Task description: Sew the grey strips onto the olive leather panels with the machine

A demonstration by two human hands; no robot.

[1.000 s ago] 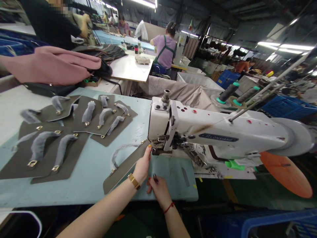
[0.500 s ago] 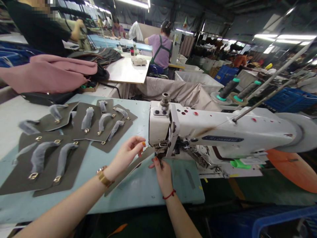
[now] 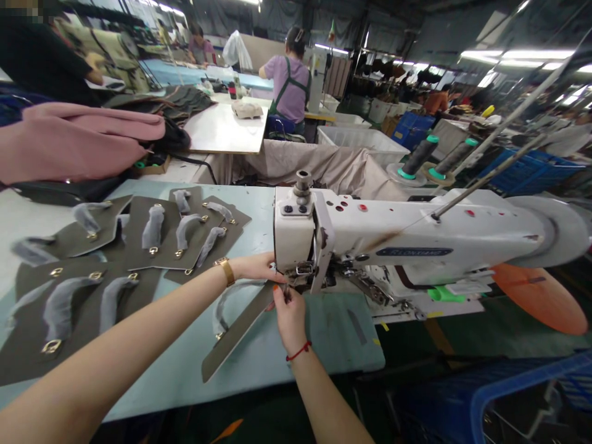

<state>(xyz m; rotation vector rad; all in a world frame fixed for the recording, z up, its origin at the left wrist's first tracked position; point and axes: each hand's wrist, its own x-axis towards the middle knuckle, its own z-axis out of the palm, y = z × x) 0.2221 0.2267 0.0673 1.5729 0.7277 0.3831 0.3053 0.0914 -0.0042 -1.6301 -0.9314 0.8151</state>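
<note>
A grey-brown panel [image 3: 240, 327] lies slantwise on the pale blue table, its upper end at the head of a white sewing machine [image 3: 296, 237]. A plastic-wrapped strap [image 3: 219, 314] with a gold buckle shows along the panel's left edge. My left hand [image 3: 256, 267] reaches in beside the machine head, its fingertips partly hidden there. My right hand [image 3: 290, 311] is closed in a pinch on the panel's upper end, just below the needle area. Several more panels [image 3: 139, 246] with wrapped straps lie overlapping at the left.
Pink material [image 3: 83, 139] is heaped at the back left. Two dark thread cones [image 3: 419, 157] stand behind the machine. A blue crate [image 3: 481, 407] is low at the right. A person in purple [image 3: 290, 89] sits farther back.
My left hand has moved down and inward to the machine head. The panel has turned to show more of its face, and its strap has come into view. My right hand has shifted slightly left.
</note>
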